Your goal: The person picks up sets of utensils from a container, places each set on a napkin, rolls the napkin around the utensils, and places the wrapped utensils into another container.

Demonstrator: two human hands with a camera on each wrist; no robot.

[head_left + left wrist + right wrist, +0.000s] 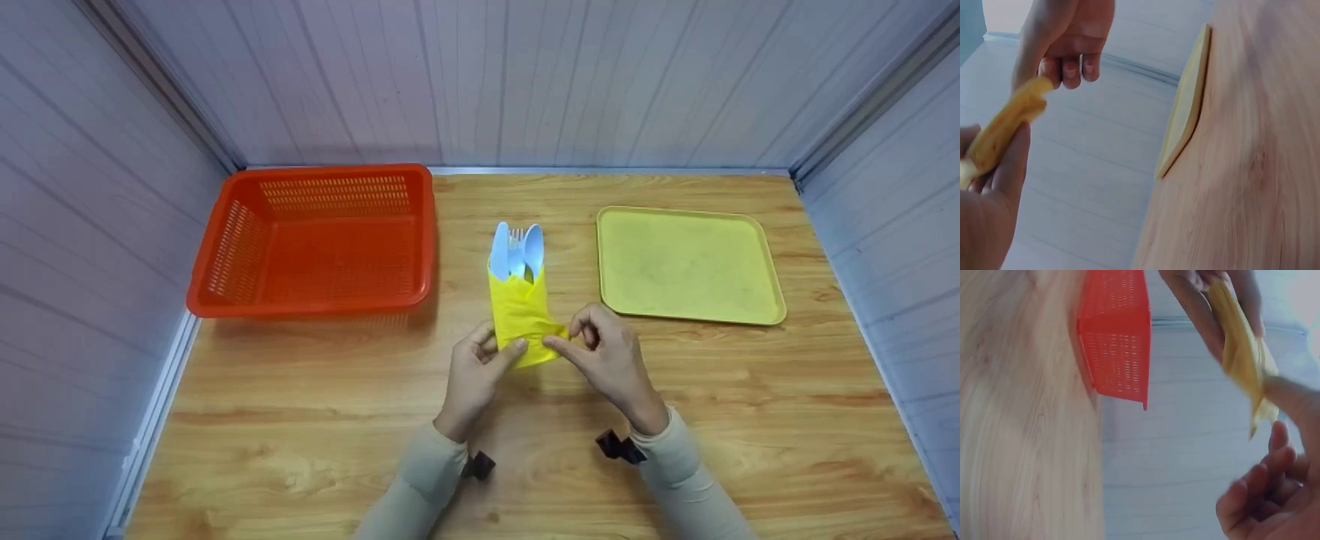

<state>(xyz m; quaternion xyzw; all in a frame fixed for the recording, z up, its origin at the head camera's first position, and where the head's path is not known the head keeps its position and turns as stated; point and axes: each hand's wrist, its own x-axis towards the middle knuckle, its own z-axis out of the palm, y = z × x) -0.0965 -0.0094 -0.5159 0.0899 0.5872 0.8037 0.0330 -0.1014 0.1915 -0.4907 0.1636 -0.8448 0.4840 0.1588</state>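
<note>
A yellow napkin [521, 311] is wrapped round a light blue plastic knife [500, 251], fork [516, 253] and spoon [534, 247], whose upper ends stick out at the top. My left hand [474, 375] grips the lower left of this bundle, thumb over its front and fingers behind. At the lower right, my right hand [611, 364] pinches the napkin's loose edge between thumb and forefinger. The right wrist view shows the napkin [1238, 340] held above the table, with a loose pointed corner hanging from it. In the left wrist view the cutlery is hidden.
A red plastic basket [311, 310] with slotted sides stands at the back left of the wooden table [337, 450]. Back right lies a shallow yellow tray [690, 262]. Pale panelled walls [480, 82] enclose the table at the back and both sides.
</note>
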